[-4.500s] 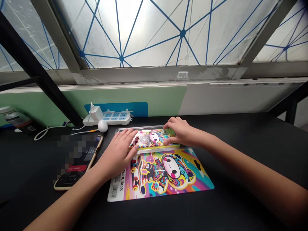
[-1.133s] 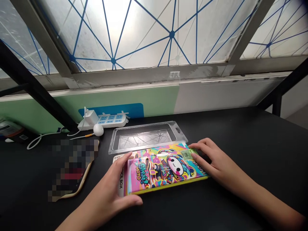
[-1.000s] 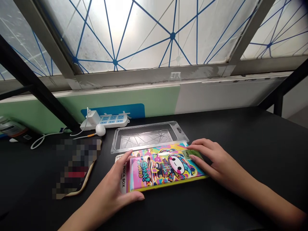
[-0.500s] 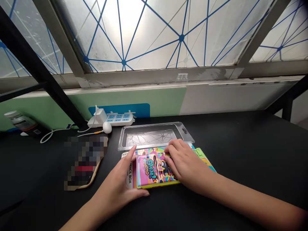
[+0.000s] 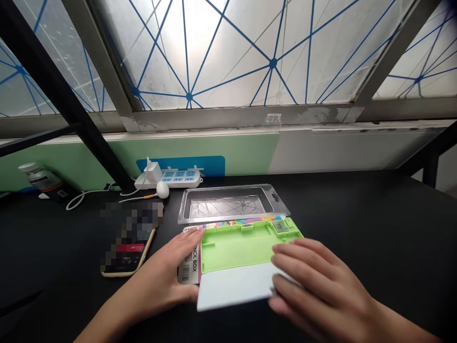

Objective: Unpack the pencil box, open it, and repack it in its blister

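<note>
Box [image 5: 235, 245] lies open on card [image 5: 191, 263], mid table [image 5: 357, 214], green inside up. Left hand [image 5: 167, 276] flat at left end, fingers together, so box cannot slide. Right hand [image 5: 314, 281] tips white lid [image 5: 232, 286] up by right edge, fingers a bit spread, thumb hidden. Clear tray [image 5: 228, 207] just behind.

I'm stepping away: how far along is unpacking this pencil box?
Done: the pencil box is out of the clear shell, which lies empty behind it. In hand: the right hand tilts the lid up, baring the green inside, while the left hand holds the box's left end. Left: the box sits on its backing card.
</note>
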Tool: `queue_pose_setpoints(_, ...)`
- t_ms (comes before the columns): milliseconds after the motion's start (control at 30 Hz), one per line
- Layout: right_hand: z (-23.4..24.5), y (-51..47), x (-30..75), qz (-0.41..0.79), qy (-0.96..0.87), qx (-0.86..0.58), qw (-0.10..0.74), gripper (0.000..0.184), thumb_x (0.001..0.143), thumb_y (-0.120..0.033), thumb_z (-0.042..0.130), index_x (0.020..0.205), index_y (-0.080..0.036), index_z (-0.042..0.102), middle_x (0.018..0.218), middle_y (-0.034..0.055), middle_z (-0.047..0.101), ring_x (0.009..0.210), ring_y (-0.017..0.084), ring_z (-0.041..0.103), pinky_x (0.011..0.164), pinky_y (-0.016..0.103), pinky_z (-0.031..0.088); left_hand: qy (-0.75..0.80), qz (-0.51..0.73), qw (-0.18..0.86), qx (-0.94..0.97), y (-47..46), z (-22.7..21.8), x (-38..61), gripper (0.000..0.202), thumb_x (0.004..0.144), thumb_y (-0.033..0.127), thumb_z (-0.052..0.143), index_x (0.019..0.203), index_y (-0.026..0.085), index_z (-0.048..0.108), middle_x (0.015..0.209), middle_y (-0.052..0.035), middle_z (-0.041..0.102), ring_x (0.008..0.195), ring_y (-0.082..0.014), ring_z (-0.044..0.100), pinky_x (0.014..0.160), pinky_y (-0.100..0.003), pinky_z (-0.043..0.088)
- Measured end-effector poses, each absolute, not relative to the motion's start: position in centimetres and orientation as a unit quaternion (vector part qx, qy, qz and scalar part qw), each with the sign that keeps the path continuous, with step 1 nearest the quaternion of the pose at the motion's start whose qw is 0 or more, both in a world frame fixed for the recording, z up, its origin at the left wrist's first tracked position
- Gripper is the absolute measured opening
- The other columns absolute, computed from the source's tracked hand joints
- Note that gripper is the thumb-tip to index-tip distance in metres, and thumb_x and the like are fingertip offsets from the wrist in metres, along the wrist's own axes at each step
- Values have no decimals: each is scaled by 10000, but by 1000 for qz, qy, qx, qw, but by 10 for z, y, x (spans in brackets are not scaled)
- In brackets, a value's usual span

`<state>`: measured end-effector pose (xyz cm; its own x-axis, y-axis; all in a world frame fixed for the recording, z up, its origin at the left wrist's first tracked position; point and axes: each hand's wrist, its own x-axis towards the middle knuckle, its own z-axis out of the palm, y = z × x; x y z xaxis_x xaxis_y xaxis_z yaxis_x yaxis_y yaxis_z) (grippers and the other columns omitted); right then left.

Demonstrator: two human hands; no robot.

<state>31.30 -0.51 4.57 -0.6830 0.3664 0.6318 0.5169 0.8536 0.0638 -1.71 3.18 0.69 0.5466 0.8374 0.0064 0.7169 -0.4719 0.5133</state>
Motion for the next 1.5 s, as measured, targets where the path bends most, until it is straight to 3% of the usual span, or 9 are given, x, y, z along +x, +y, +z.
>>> queue_pose_setpoints(167, 35, -11, 371, 47, -936, -296, 184, 585, 850, -693, 657, 1226, -245, 685, 1335, 136, 687, 1264, 341, 621, 986, 420, 566, 438, 119, 243, 857, 31, 7, -28, 844, 930, 739, 496, 1630, 347, 235, 1673, -25, 281, 1523, -354, 281, 1190, -564, 306)
queue_pose_setpoints(267, 15, -7, 406, 122, -879, -422, 183, 970, 655, -733, 805, 1489, -342, 503, 1597, 139, 454, 1427, 449, 449, 1039, 539, 544, 447, 105, 223, 860, 32, 5, -26, 791, 963, 713, 460, 1631, 360, 224, 1675, -17, 279, 1525, -343, 285, 1180, -572, 317)
queue_pose_setpoints(367, -2, -6, 421, 196, -814, -517, 176, 1177, 675, -614, 863, 1628, -381, 213, 1683, 122, 298, 1465, 451, 381, 1089, 573, 488, 467, 87, 203, 856, 34, 2, -23, 778, 973, 625, 542, 1632, 374, 212, 1672, -18, 297, 1517, -342, 317, 1168, -578, 350)
queue_pose_setpoints(567, -9, -2, 415, 260, -753, -556, 237, 729, 888, -556, 674, 1551, -387, 423, 1576, 63, 502, 1405, 374, 504, 1120, 529, 471, 466, 114, 215, 851, 34, 0, -25, 622, 1045, 593, 365, 1620, 378, 267, 1657, 4, 348, 1512, -331, 343, 1187, -566, 337)
queue_pose_setpoints(733, -8, -1, 412, 258, -727, -572, 278, 467, 958, -550, 575, 1369, -336, 637, 1397, 72, 675, 1264, 341, 641, 1050, 487, 543, 452, 155, 265, 837, 32, -3, -33, 818, 951, 796, 113, 1604, 359, 338, 1664, 14, 342, 1528, -340, 306, 1217, -544, 291)
queue_pose_setpoints(900, -11, -2, 407, 215, -736, -584, 266, 693, 895, -561, 670, 1505, -295, 477, 1460, 117, 618, 1322, 347, 593, 1087, 513, 515, 462, 159, 262, 832, 31, -1, -26, 898, 926, 817, 344, 1647, 300, 209, 1661, -85, 351, 1481, -357, 402, 1188, -512, 368)
queue_pose_setpoints(1033, -13, -1, 402, 187, -760, -574, 240, 764, 885, -560, 685, 1544, -277, 423, 1506, 142, 566, 1365, 363, 545, 1090, 562, 502, 483, 167, 201, 836, 26, 1, -13, 1028, 920, 532, 671, 1653, 331, -22, 1569, -118, 503, 1408, -338, 516, 1120, -490, 472)
queue_pose_setpoints(1233, -7, -7, 399, 167, -756, -553, 309, 638, 898, -505, 695, 1472, -285, 524, 1407, 127, 654, 1259, 333, 643, 1030, 505, 563, 401, 270, 71, 872, 24, 1, -10, 779, 944, 370, 631, 1606, 340, 221, 1572, -104, 489, 1395, -335, 527, 1138, -470, 458)
queue_pose_setpoints(1500, 23, 65, 371, 179, -717, -528, 418, 606, 903, -498, 699, 1423, -219, 566, 1357, 123, 692, 1194, 318, 685, 994, 481, 584, 566, 312, 133, 752, 75, 55, 32, 807, 943, 613, 594, 1587, 228, 296, 1498, -155, 562, 1306, -373, 601, 1024, -519, 545)
